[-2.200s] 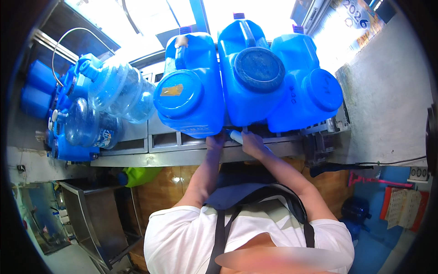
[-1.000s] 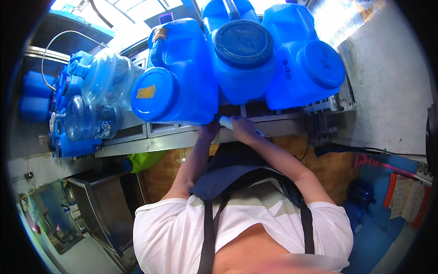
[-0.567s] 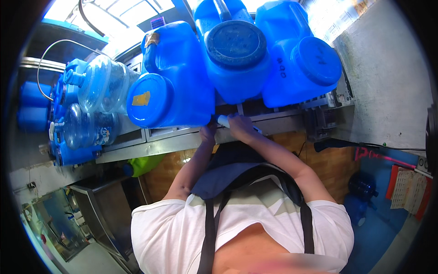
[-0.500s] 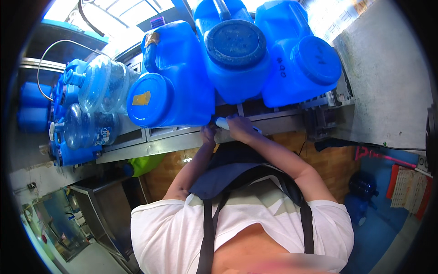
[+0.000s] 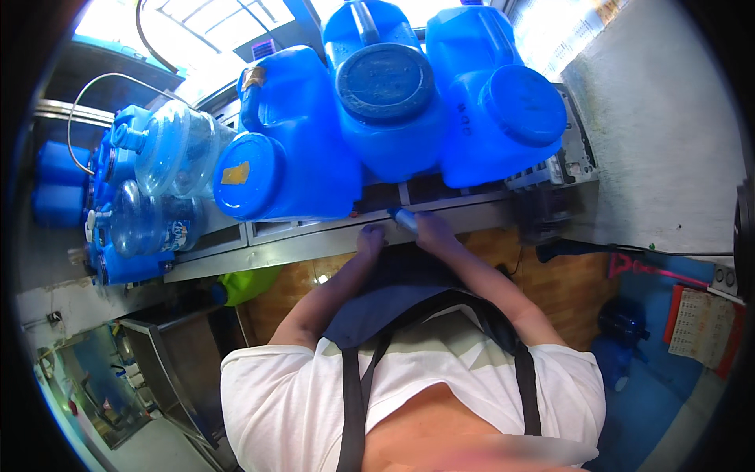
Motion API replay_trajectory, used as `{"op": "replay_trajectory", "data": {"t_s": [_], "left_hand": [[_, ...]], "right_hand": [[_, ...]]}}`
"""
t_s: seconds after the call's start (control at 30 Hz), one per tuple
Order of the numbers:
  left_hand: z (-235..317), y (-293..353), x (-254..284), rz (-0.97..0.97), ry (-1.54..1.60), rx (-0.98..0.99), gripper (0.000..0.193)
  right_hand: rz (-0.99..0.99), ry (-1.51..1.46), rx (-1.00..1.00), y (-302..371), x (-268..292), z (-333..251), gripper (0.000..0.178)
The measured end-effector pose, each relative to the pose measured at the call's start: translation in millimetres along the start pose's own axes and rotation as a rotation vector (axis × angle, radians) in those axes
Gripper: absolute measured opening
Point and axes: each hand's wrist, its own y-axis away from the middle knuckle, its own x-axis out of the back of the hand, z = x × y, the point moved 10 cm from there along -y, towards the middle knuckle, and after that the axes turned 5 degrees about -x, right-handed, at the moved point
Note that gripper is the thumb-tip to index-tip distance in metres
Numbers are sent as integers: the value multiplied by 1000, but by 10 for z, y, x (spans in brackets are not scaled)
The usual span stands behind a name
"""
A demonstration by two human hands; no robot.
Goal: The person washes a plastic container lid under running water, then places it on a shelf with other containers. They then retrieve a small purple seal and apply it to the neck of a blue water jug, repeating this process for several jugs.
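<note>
Three big blue water jugs lie in a row on the metal rack: a left jug (image 5: 318, 157) with tape on its cap, a middle jug (image 5: 385, 138) with a dark blue cap, and a right jug (image 5: 480, 149). Below the left jug, at the rack's front rail, my left hand (image 5: 371, 236) is closed; what its fingers hold, if anything, cannot be made out. Just to its right, my right hand (image 5: 434, 231) is wrapped round a light blue tube-shaped object (image 5: 406, 219) with a dark tip, pointing left. Its exact kind is unclear.
Clear round water bottles (image 5: 177, 145) lie on their sides at the left, with more blue containers behind them. The metal rail (image 5: 267, 252) runs along the front. A grey wall (image 5: 661, 141) stands at the right. Under the rack is a bright green item (image 5: 253, 285).
My right hand has moved slightly right and down, and the tube's dark tip now shows. My left hand has shifted a little right and down. The view has shifted slightly.
</note>
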Motion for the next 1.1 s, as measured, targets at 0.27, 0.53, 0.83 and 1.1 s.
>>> {"op": "replay_trajectory", "data": {"t_s": [0.27,0.53,0.83,1.1], "left_hand": [[933,-511,-1324,-132,862,171,49],[1035,-590,-1428,-48,976,100,81],[849,-845,-1359,-3,892,121,78],[1102,-792,-1284,-120,857,32,38]], "right_hand": [[33,-63,-267,657,685,1059,41],[80,-131,-260,802,911,1281,43],[119,-150,-206,269,638,1217,41],[233,-201,-239,-204,467,1166,47]]}}
